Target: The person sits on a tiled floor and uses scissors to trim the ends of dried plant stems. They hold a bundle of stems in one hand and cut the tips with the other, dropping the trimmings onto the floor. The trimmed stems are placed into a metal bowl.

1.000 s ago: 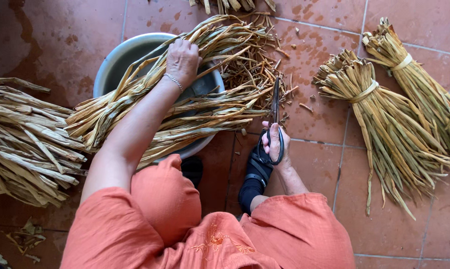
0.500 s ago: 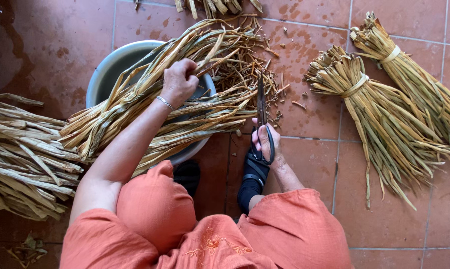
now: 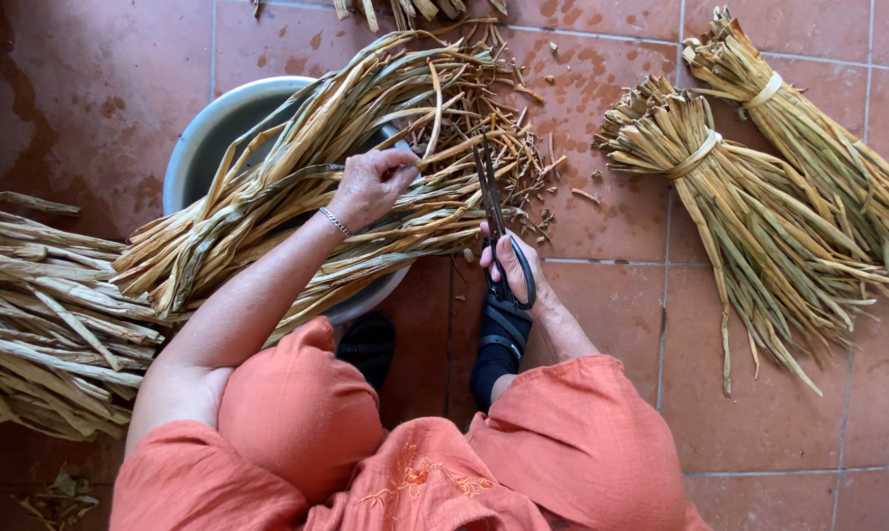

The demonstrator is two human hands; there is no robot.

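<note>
The left hand (image 3: 371, 185) lies on top of a long sheaf of dried leaves (image 3: 297, 211), its grip closed over a few strands near the sheaf's far end. A thin bracelet (image 3: 334, 221) circles that wrist. The sheaf lies slantwise across a round metal basin (image 3: 201, 147) that stands on the red tiled floor (image 3: 81, 88), its cut ends fanning out past the basin's right rim.

The right hand (image 3: 511, 264) has its grip closed through the loop handles of a pair of dark scissors (image 3: 496, 221). The blades point away from the person and lie close together, tips among the leaf ends just right of the left hand.

Short trimmings (image 3: 548, 187) are scattered on the tiles around the blades. At the floor's left edge lies a loose heap of paler dried leaves (image 3: 46, 315). Toward the right edge lie two tied bundles (image 3: 759, 206), each bound with a pale band near its top, one overlapping the other. The person wears orange clothing (image 3: 415, 452) and dark sandals (image 3: 494, 344), both feet just beside the basin.
</note>
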